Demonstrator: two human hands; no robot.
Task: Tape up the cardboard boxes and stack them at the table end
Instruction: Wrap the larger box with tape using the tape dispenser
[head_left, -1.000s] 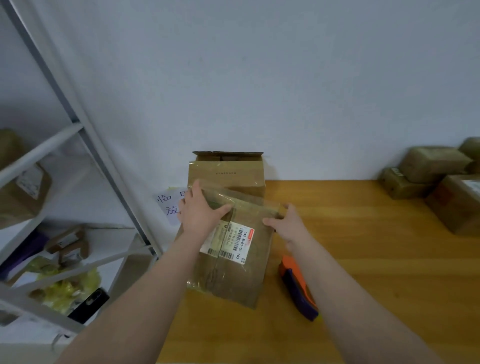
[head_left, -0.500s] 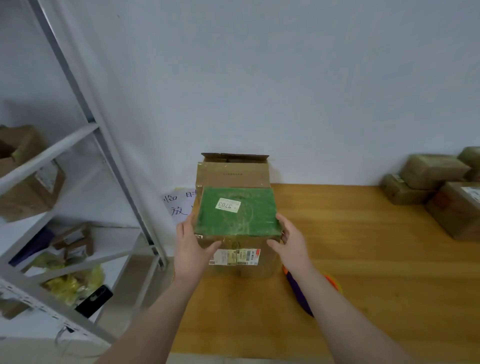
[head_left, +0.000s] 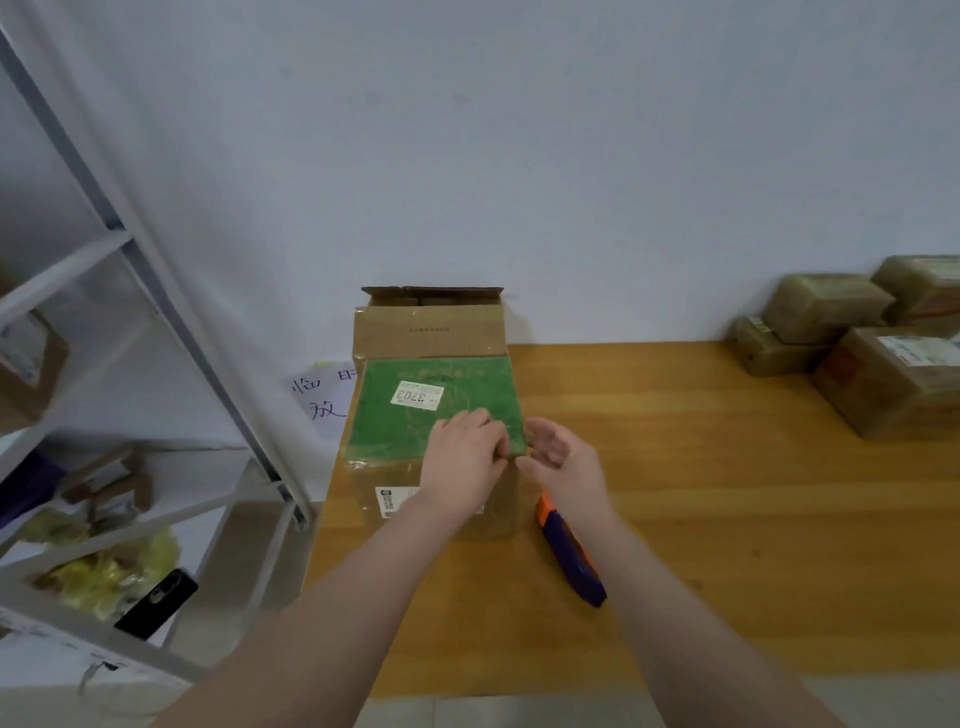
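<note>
A cardboard box with a green top (head_left: 415, 415) and a white label stands at the table's left end. My left hand (head_left: 462, 457) lies on its top near the right front corner, fingertips curled over that corner's edge. Just to the right of the same corner, my right hand (head_left: 558, 457) hovers with loosely curled fingers and holds nothing. An orange and purple tape dispenser (head_left: 571, 556) lies on the table, right of the box and under my right forearm. Behind the green-topped box stands a taller box (head_left: 431, 327) with open flaps.
Several wrapped boxes (head_left: 878, 353) are stacked at the table's far right. A metal shelf rack (head_left: 171, 322) with boxes, a yellow bag and a black phone stands to the left. A paper note (head_left: 322, 400) hangs on the wall. The wooden table (head_left: 701, 467) runs rightward.
The box was turned from a tilted hold to stand green face up. Both hands then left its sides and came together at its near right corner.
</note>
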